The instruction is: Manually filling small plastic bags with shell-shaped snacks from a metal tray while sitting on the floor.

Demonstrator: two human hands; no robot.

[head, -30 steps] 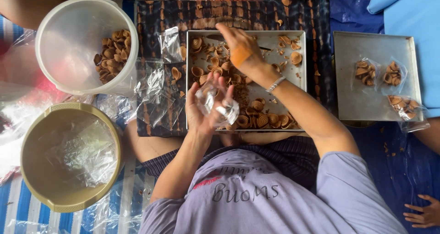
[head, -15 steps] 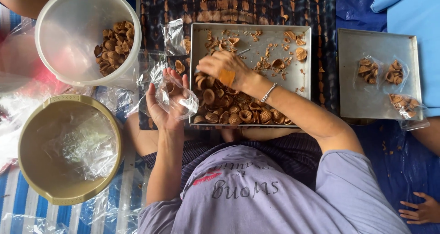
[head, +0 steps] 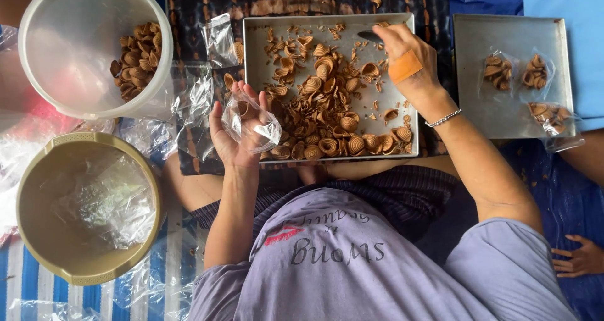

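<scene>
Compared with a second ago, the right hand [head: 408, 60] has slid from the middle of the shallow rectangular metal tray [head: 258, 94] to its far right corner, fingers curled narrow over the brown shell-shaped snacks [head: 327, 116], so it looks like another pinch. The left hand [head: 236, 132] stays palm-up at the tray's near left edge, fingers loosely cupping the small clear plastic bag [head: 251, 123].

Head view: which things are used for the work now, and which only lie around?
In use: left hand, small bag, right hand, cookies, tray.
Lying about: clear bucket, tan tub, second tray, filled bags.
</scene>
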